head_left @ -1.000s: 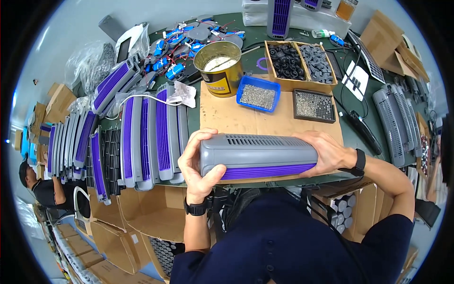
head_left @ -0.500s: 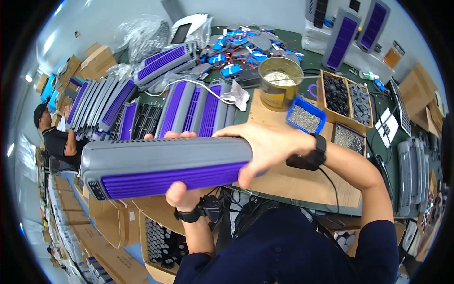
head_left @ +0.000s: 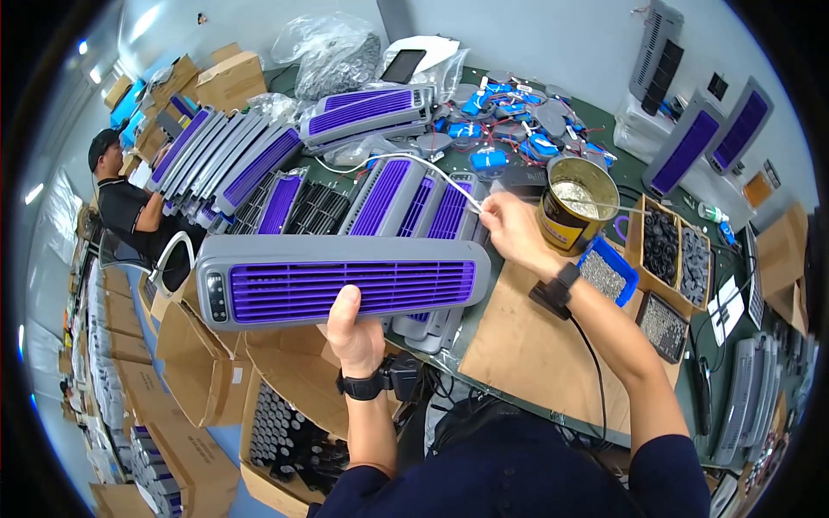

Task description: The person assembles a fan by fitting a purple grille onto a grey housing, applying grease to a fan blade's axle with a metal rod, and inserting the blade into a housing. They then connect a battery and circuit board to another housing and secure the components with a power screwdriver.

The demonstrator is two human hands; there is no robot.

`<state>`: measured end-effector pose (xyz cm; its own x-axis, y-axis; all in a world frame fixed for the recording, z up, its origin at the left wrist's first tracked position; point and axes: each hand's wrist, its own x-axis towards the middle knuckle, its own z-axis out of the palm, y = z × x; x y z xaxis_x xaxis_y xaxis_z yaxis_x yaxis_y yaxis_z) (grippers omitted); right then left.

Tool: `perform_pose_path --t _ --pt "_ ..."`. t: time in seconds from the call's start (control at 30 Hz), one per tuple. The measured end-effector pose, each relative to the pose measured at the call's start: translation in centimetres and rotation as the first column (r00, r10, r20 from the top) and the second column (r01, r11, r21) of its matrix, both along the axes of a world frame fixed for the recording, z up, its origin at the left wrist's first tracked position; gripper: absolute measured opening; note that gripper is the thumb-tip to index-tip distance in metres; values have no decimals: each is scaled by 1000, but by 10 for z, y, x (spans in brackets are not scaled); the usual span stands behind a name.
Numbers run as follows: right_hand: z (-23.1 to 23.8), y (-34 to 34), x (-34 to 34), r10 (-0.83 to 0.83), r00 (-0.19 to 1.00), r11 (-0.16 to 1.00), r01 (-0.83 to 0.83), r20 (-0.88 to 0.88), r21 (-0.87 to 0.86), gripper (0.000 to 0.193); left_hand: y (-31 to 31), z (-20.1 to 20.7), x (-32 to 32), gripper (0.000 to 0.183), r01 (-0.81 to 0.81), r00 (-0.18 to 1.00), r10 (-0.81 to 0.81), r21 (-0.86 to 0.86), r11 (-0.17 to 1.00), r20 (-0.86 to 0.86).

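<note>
My left hand (head_left: 356, 341) grips a long grey tower fan housing (head_left: 345, 250) with a purple slatted grille, its thumb on the front edge and the other fingers hidden beneath. The housing lies nearly level in the air, its small button panel at the left end. Beyond its right end, my right hand (head_left: 516, 229) pinches the end of a white cable (head_left: 420, 159). That cable arcs over several grey and purple housings (head_left: 380, 197) lying side by side on the table. A yellow and black tin (head_left: 567, 223) stands just right of my right hand.
A blue tray (head_left: 629, 292) of small metal parts and a divided box (head_left: 635, 250) of black and grey parts sit right of a brown board (head_left: 509, 345). Blue-wrapped parts with wires (head_left: 490, 161) crowd the back. Open cartons (head_left: 203, 367) stand below left. A person (head_left: 129, 203) sits far left.
My right hand has let go of the fan housing and moved to the white cable. The housing has turned so its purple grille faces up more. The whole view has shifted.
</note>
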<state>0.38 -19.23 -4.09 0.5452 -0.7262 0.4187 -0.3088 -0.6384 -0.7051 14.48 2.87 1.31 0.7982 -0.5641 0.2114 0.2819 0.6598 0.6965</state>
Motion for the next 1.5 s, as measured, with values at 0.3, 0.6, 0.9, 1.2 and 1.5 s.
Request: perform_pose_path --t 0.3,0.6,0.9,1.2,1.5 --pt "76 18 -4 219 872 556 -480 437 679 14 -23 -8 1 39 -68 998 69 38 997 -12" --pt "64 8 -9 245 895 576 -444 373 686 5 -25 -17 6 35 -67 998 67 40 997 -3" --pt "60 6 -10 273 903 619 -430 333 658 7 -31 -20 6 28 -93 995 91 79 993 32" --pt "61 8 -9 323 895 707 -444 307 551 6 -34 -19 7 32 -99 995 97 46 994 30" --pt "54 14 -20 336 905 754 -424 259 502 24 -35 6 -11 52 -55 996 56 -14 998 64"
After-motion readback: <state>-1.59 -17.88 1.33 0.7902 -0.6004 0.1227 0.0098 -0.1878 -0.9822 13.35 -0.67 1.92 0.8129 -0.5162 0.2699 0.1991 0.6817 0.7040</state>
